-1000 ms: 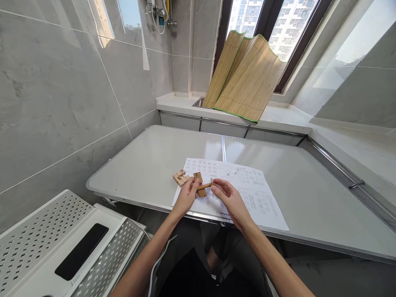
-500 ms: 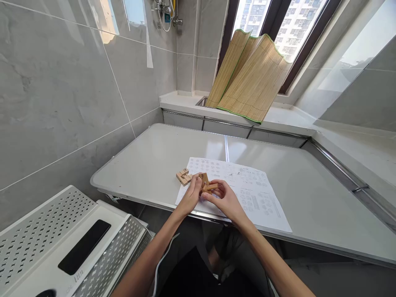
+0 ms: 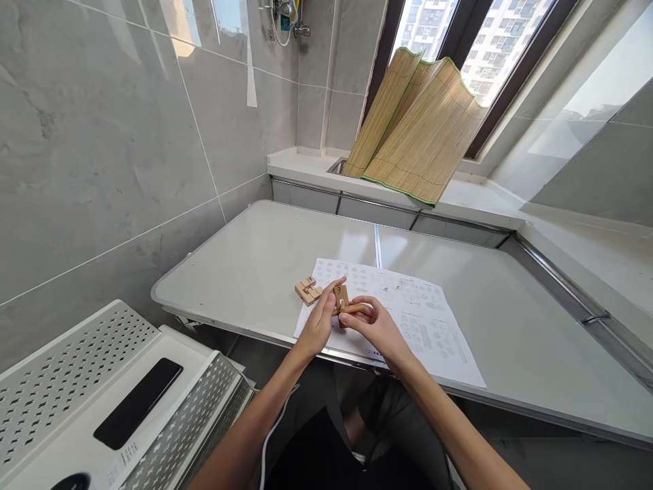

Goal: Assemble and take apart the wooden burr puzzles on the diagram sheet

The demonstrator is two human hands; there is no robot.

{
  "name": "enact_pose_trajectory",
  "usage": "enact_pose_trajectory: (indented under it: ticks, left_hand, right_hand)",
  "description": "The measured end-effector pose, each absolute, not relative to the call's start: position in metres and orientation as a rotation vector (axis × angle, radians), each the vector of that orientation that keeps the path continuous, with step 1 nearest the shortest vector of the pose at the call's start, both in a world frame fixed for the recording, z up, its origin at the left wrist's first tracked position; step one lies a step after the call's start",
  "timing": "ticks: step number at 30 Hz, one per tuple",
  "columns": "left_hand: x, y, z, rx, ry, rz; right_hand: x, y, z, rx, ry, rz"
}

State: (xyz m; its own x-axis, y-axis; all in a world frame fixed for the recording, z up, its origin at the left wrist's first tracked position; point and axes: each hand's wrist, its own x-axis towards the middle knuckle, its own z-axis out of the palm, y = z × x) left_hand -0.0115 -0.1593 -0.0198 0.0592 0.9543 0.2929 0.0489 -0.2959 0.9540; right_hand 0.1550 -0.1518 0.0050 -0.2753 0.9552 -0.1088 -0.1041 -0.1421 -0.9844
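Note:
Over the near edge of a printed paper sheet (image 3: pixel 423 340), my two hands meet around wooden puzzle pieces. My left hand (image 3: pixel 319 325) grips a flat wooden puzzle piece (image 3: pixel 341 293) with a dark mark on its face; its index finger sticks up past the piece. In my right hand (image 3: pixel 376 328), thumb and fingers pinch a wooden puzzle stick (image 3: pixel 354 308) that lies across the marked piece. Whether the two pieces interlock, I cannot tell. Several more wooden puzzle pieces (image 3: pixel 307 291) lie together left of my left hand, at the sheet's corner.
The pale folding table (image 3: pixel 245 258) has a seam near its middle. At the lower left, a black phone (image 3: pixel 137 403) lies on a white perforated unit (image 3: pixel 61 388). A bamboo mat (image 3: pixel 423 129) leans against the window behind the table.
My left index finger has lifted off the marked piece, and that piece now stands more upright. The right hand still pinches the stick. The whole view has shifted slightly.

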Motion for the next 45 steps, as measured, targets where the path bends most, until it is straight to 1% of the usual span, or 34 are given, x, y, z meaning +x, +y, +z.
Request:
enact_pose_trajectory:
  ticks: [5,11,15,18,23,26,29,33,39,45]
  left_hand:
    - [-0.011,-0.162,-0.017,1.563,1.091,1.326]
    - [-0.008,-0.165,-0.016,1.632,1.16,1.422]
    - [-0.009,-0.165,-0.016,1.637,1.172,1.363]
    - [-0.009,-0.163,-0.017,1.652,1.207,1.277]
    - [-0.008,-0.155,-0.019,1.726,1.236,1.192]
    - [-0.008,-0.152,-0.019,1.742,1.246,1.161]
    - [-0.008,-0.15,-0.019,1.743,1.269,1.147]
    - [-0.009,-0.147,-0.021,1.743,1.302,1.134]
    - [-0.007,-0.146,-0.02,1.747,1.35,1.089]
    - [-0.005,-0.145,-0.014,1.779,1.373,1.073]
  right_hand:
    - [0.161,-0.152,0.003,-1.08,-1.195,1.602]
    - [0.166,-0.15,0.008,-1.106,-1.177,1.656]
    - [0.185,-0.145,0.011,-1.123,-1.225,1.665]
    - [0.218,-0.133,0.013,-1.175,-1.257,1.552]
    - [0.3,-0.104,0.015,-1.246,-1.196,1.327]
    - [0.348,-0.087,0.013,-1.525,-1.226,1.056]
    - [0.382,-0.072,0.008,-1.642,-1.186,0.923]
    - [0.402,-0.06,-0.004,-1.71,-1.146,0.849]
    - [0.402,-0.05,-0.03,-1.792,-1.11,0.82]
    - [0.397,-0.044,-0.046,-1.704,-1.099,0.814]
